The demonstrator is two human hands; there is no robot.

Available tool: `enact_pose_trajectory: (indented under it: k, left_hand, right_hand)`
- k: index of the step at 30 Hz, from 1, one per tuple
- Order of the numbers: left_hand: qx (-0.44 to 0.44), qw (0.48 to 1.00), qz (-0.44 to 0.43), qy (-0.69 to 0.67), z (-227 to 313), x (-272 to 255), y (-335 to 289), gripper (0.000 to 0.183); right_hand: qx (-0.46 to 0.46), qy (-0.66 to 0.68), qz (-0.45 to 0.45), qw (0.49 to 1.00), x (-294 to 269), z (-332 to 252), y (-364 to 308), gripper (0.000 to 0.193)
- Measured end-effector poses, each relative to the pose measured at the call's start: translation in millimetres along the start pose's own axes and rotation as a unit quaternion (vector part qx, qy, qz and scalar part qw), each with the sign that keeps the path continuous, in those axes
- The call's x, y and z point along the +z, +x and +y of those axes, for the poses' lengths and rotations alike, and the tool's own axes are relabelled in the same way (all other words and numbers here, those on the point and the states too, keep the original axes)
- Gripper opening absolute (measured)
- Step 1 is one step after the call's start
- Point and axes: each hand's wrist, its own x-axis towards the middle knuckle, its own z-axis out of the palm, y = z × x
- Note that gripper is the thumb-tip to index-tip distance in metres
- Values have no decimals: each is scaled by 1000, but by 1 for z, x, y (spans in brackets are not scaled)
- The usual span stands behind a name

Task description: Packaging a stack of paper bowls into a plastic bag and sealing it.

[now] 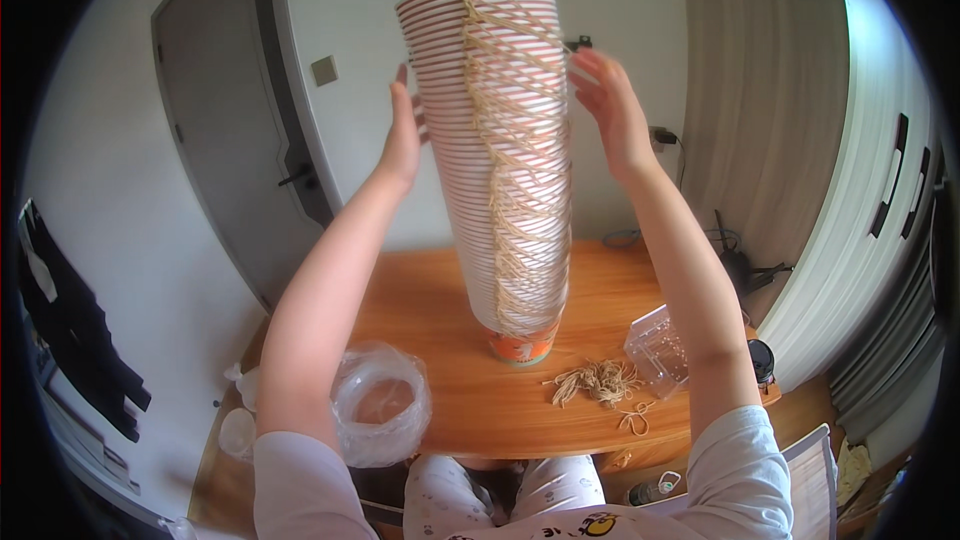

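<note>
A tall stack of paper cups (447, 155) stands upright on the wooden table in front of me, leaning slightly left at its top. The rims are white with reddish stripes between them, and the lowest cup is orange. Tan twine (497, 180) crosses the stack in many slanting strands, with a knotted line down the near side. My left hand (403, 135) is beside the upper left of the stack, thumb up, its other fingers partly hidden behind the cups. At the upper right, my right hand (612, 110) has its fingers apart, close to the cups; any contact is unclear.
On the wooden table (420, 290) lie a tangle of loose twine (598, 380), a clear plastic box (657, 348) and, at left, a clear plastic bag (382, 408). A black-lidded container (762, 360) stands at the right edge. Behind are a wall and a grey door (225, 90).
</note>
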Motion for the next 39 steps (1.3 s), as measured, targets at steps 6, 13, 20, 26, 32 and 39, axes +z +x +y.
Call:
enact_pose_trajectory:
  k: [6, 13, 20, 26, 32, 39]
  left_hand:
    - [25, 989, 118, -81, 55, 18, 47, 83]
    - [67, 976, -5, -209, 33, 25, 58, 73]
    - [78, 990, 49, -110, 12, 20, 54, 74]
    - [-96, 969, 11, -226, -59, 45, -28, 80]
    - [-188, 926, 12, -329, -117, 54, -78, 72]
    - [-156, 947, 119, -254, -126, 58, -112, 66]
  right_hand:
    - [-116, -123, 46, 985, 32, -32, 44, 80]
    - [-131, -141, 64, 979, 55, -17, 45, 82]
    - [-101, -99, 40, 989, 50, -16, 37, 77]
    - [-48, -101, 61, 992, 38, 30, -34, 62]
    - [79, -36, 194, 977, 41, 88, -113, 60]
    - [121, 86, 149, 978, 35, 126, -128, 56]
